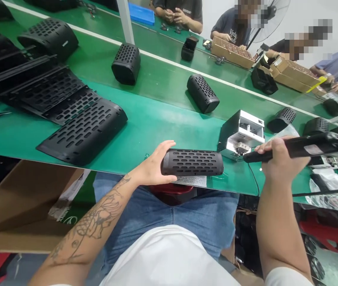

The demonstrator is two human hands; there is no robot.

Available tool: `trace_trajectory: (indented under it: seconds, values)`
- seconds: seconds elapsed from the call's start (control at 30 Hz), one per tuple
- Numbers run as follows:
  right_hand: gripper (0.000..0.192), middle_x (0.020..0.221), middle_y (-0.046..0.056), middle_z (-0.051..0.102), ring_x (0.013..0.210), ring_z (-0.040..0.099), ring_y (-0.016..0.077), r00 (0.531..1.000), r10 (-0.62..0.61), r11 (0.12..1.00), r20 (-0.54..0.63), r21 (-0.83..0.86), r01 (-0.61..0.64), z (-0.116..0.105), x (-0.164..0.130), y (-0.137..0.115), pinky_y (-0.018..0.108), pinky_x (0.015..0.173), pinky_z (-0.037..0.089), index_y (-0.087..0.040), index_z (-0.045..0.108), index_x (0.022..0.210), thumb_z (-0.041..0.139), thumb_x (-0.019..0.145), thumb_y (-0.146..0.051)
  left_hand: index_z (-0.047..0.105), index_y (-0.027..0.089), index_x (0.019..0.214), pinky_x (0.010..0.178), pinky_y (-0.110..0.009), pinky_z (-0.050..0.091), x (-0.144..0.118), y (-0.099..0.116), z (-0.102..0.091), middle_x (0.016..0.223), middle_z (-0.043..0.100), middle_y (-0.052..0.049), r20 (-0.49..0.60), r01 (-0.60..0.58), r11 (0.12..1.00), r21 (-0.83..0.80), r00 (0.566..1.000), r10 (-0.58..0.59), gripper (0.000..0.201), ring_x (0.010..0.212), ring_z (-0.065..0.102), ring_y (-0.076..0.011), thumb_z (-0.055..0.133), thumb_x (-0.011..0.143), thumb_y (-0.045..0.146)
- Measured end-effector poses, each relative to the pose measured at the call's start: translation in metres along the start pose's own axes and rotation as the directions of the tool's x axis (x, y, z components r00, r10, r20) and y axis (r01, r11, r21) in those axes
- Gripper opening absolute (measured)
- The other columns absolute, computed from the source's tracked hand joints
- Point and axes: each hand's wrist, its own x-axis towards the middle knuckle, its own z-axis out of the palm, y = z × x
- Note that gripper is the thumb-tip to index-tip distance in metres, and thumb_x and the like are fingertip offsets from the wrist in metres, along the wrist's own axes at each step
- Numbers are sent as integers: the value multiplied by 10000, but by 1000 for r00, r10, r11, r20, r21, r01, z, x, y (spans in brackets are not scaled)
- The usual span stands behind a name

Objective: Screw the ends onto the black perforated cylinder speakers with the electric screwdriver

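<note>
A black slotted housing (194, 162), shaped like a speaker shell, lies lengthwise at the table's front edge. My left hand (152, 167) grips its left end, thumb on the near side and fingers on the far side. In my right hand (280, 161) is a black electric screwdriver (303, 147), held level with its tip pointing left. That tip is at the front of a white and black screw feeder (242, 133); whether it touches, I cannot tell. Left of my left hand, a larger slotted black panel (85, 131) rests on the green table, with similar panels behind it.
Several black housings stand on the green conveyor (160, 81) beyond the table. A cardboard box (22, 202) is below the table's left edge. Plastic bags (330, 180) lie at the right. Across the line, several people work beside cardboard trays (233, 52).
</note>
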Motion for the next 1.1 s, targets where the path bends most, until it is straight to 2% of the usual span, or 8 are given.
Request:
trace_trajectory:
  seconds: [0.1,0.23,0.37,0.47,0.67,0.83,0.97,1.1]
  values:
    - [336,661,-53,665,509,656,200,991,6,989,135,145,-26,17,-21,-42,419,565,669,-305,774,876,1068,933,-458,280,270,1968,1455,-616,595,-8,-6,6,1972,476,-259,61,63,993,-102,996,-57,1362,1791,614,-450,1059,855,372]
    - [334,619,-84,700,403,589,172,911,-29,913,411,381,-143,68,-62,-79,382,468,640,-352,840,980,1095,956,-565,346,273,1912,1440,-596,614,-7,-6,18,1896,553,-238,-12,45,984,-172,999,-48,1275,1723,679,-415,1050,849,286]
    - [297,647,-86,737,413,615,143,821,-134,856,555,482,-186,122,-94,-83,337,511,665,-322,792,1006,1032,1044,-493,393,277,1861,1423,-598,627,-4,-8,27,1863,580,-221,-57,-4,976,-217,998,-9,1232,1682,705,-409,1070,832,321]
    - [279,685,-75,774,458,667,153,783,-140,865,606,460,-201,142,-101,-75,346,555,702,-322,804,1032,1036,1045,-476,407,284,1850,1404,-599,641,-3,-8,29,1848,597,-213,-66,-27,976,-218,998,13,1214,1660,718,-403,1074,837,347]
    - [321,687,-66,774,476,681,172,718,-100,917,689,343,-202,148,-101,-66,370,567,709,-316,762,970,1017,1054,-493,467,296,1823,1407,-578,633,-2,-2,26,1825,621,-185,-54,-26,971,-238,998,14,1127,1666,706,-375,1070,873,360]
    - [236,725,-78,780,499,680,153,635,-149,894,758,377,-240,148,-103,-61,344,600,698,-312,748,1018,979,1056,-282,497,299,1821,1328,-544,684,-2,-3,29,1815,629,-178,-48,-14,978,-207,999,4,1145,1603,747,-379,1106,857,410]
    - [219,732,-77,755,502,658,153,572,-168,878,803,385,-283,147,-106,-56,347,600,687,-324,768,1054,986,1050,-297,531,334,1786,1343,-597,680,1,-9,35,1778,660,-160,-98,-67,963,-262,994,42,1163,1594,749,-420,1135,796,418]
    - [198,753,-80,741,512,641,143,537,-203,855,819,415,-310,148,-109,-54,326,600,671,-335,770,1106,960,1067,-293,565,344,1742,1373,-607,664,2,-11,37,1738,680,-144,-131,-106,939,-328,989,65,1123,1603,736,-434,1137,780,434]
